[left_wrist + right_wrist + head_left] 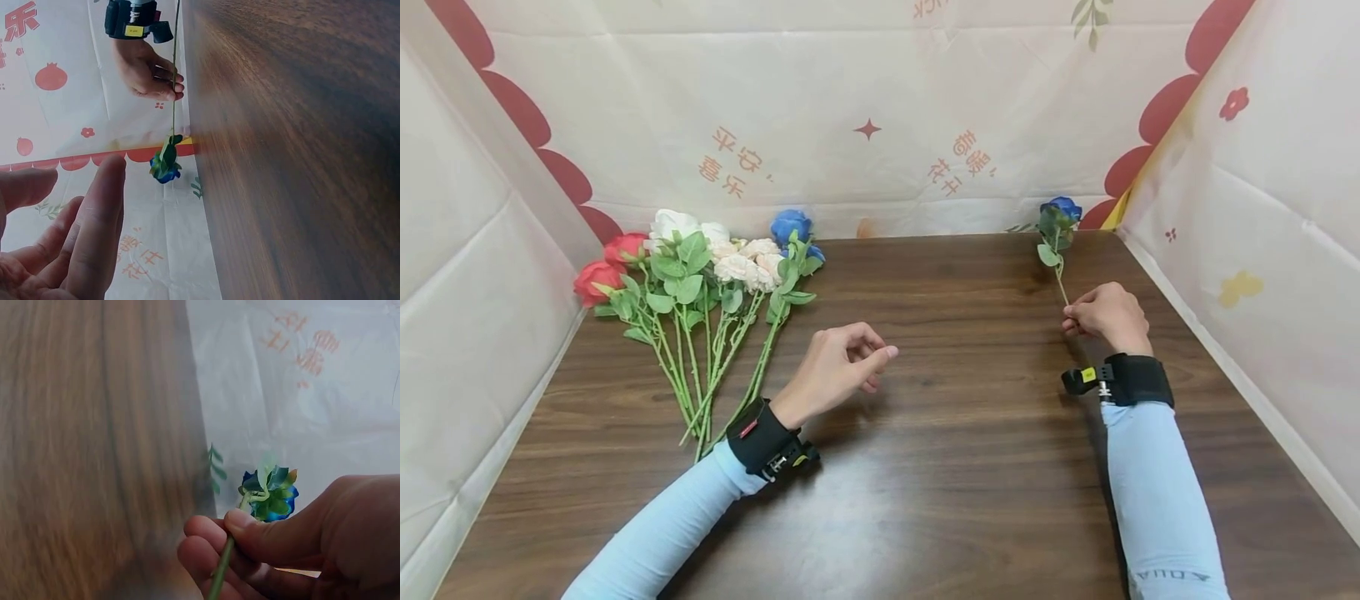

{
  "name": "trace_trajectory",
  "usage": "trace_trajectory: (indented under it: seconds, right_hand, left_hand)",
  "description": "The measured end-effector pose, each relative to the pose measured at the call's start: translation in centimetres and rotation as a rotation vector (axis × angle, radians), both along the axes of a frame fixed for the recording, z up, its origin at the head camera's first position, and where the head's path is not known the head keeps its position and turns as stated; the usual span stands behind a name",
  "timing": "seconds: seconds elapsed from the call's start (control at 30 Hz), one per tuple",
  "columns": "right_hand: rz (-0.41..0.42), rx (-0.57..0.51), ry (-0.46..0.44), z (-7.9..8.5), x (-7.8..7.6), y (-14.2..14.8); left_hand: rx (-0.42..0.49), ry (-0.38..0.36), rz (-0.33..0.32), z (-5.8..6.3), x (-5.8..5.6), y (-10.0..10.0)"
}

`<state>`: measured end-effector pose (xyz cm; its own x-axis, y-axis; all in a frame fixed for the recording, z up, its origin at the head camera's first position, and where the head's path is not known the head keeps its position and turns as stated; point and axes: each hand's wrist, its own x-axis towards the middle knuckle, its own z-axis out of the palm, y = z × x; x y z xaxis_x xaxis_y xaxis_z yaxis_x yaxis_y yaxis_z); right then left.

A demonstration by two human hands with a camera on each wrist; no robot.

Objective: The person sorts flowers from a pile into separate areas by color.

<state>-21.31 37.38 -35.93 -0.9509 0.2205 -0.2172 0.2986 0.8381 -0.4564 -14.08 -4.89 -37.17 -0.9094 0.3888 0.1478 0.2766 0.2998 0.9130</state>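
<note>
Your right hand (1107, 317) pinches the thin green stem (220, 572) of a blue rose (1060, 218) between thumb and fingers, beside the far right corner of the table. Your left hand (831, 375), well apart from it, holds nothing, its fingers loosely curled, thumb clear of the fingertips.

For a steady hold, pinch firmly enough that the rose does not swivel, and spare the leaves; the broad head probably makes it top-heavy. Your left wrist strap (763, 437) overlaps the bunch's lower stems in the head view; whether they touch, you cannot tell, so lifting that forearm would avoid dragging them.

That bunch lies fanned at the left: cupped red roses (598, 282), white roses (672, 227), ruffled blush flowers (737, 268) and blue roses (791, 226), all apparently artificial, with slender stems and oval leaves. Beneath is a glossy, dark wood-grain table (970, 400); behind hangs creased, pale printed cloth (820, 92) with red scallops.
</note>
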Motion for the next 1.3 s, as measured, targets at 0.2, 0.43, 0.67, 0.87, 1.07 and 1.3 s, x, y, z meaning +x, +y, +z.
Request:
trace_trajectory:
  seconds: [0.2, 0.43, 0.67, 0.87, 1.07, 1.3]
  right_hand:
    - [-0.072, 0.072, -0.01, -0.7, 0.0, 1.1]
    - [-0.128, 0.113, 0.002, -1.5, 0.2, 2.4]
    - [-0.205, 0.163, 0.041, -1.8, 0.4, 3.4]
    - [-0.22, 0.169, 0.084, -2.3, 0.3, 4.4]
    - [-0.231, 0.187, 0.135, -2.7, 0.3, 5.1]
    - [-0.243, 0.182, 0.151, -2.9, 0.4, 5.2]
  left_hand:
    - [-0.033, 0.013, 0.008, 0.0, -0.1, 0.0]
    - [-0.042, 0.012, 0.004, 0.0, 0.1, 0.1]
    - [-0.04, 0.015, -0.001, -0.1, 0.2, 0.1]
    - [-0.054, 0.023, -0.011, -0.4, 0.1, 0.2]
    - [-0.049, 0.017, -0.02, -0.6, 0.1, 0.3]
    - [-0.052, 0.016, -0.024, -0.4, 0.2, 0.3]
